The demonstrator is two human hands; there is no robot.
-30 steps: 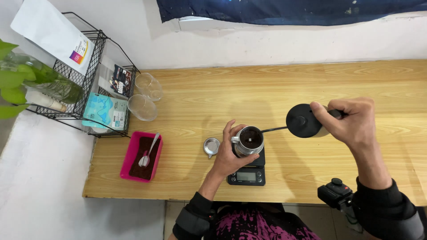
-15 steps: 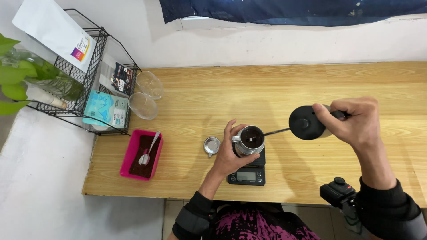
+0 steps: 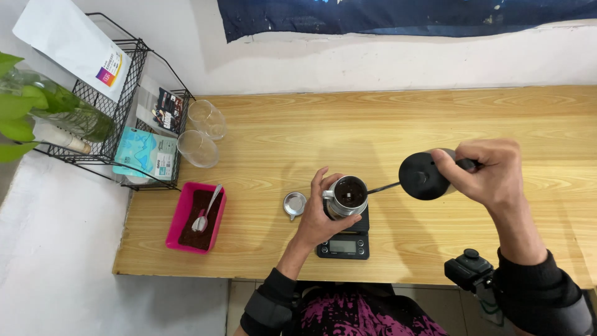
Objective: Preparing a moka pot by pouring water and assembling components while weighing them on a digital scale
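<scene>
Seen from above, a person works at a pale wooden worktop (image 3: 435, 124). Their left hand (image 3: 318, 214) wraps, fingers curled, around a small round steel coffee filter cup (image 3: 347, 196) with dark grounds inside, which stands on a flat black digital scale (image 3: 344, 244) near the front edge. Their right hand (image 3: 491, 174) grips the handle of a black gooseneck kettle (image 3: 423, 176), whose thin spout reaches to the cup's rim.

Judging from this, a tilt too steep could flood the grounds or spill hot water over the left hand and the scale; a nudge of the cup could slide it off the scale.

Just left of the cup lies a small round steel lid (image 3: 294, 204). Further left, a pink rectangular tray (image 3: 185, 211) of dark grounds holds a metal spoon (image 3: 205, 214). Two clear drinking glasses (image 3: 202, 134) stand beside a black wire rack (image 3: 134, 81) with packets, well apart. Nothing stands between kettle and cup. A black camera (image 3: 471, 270) sits below the front edge.
</scene>
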